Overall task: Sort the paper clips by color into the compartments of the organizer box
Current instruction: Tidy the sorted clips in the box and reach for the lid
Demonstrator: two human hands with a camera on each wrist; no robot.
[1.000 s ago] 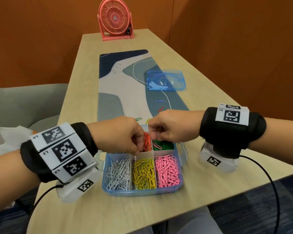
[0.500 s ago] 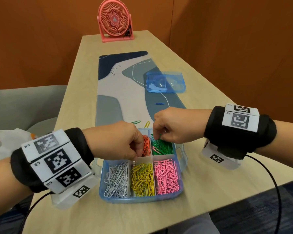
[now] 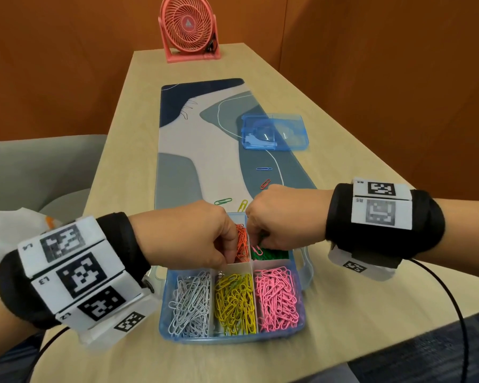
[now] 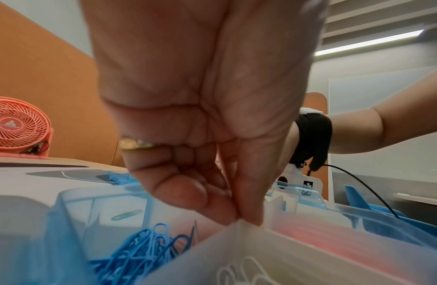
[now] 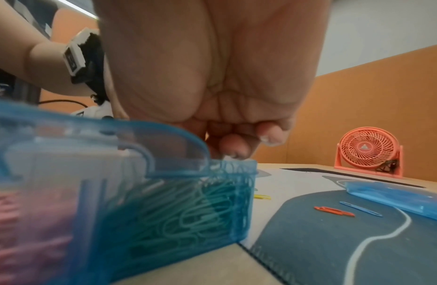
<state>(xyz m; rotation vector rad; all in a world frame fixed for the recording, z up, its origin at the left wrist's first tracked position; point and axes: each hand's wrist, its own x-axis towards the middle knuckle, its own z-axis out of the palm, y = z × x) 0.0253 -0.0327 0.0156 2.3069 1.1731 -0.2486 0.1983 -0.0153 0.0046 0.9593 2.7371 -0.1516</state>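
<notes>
The blue organizer box point(image 3: 306, 268) stands at the table's near edge. Its front row holds white point(image 3: 190, 302), yellow point(image 3: 234, 302) and pink clips point(image 3: 277, 298); orange point(image 3: 242, 241) and green point(image 3: 274, 254) are behind, and blue clips point(image 4: 144, 248) sit in the back left compartment. My left hand point(image 3: 228, 258) pinches the top of the white divider point(image 4: 239, 223) between thumb and forefinger. A stray pink paper clip point(image 3: 257, 249) lies on the green ones. My right hand point(image 3: 256, 240), fingers curled down over the green compartment, pinches its upper end.
Loose clips lie on the desk mat point(image 3: 177, 172) behind the box: blue point(image 3: 263, 169), red point(image 3: 265, 184), green point(image 3: 223, 201), yellow point(image 3: 242, 205). The box's blue lid point(image 3: 273, 131) rests farther back on the mat. A pink fan point(image 3: 190, 26) stands at the table's far end.
My right hand has dipped from above the back row into the green compartment, down to the stray pink clip. The left hand has kept its hold on the divider.
</notes>
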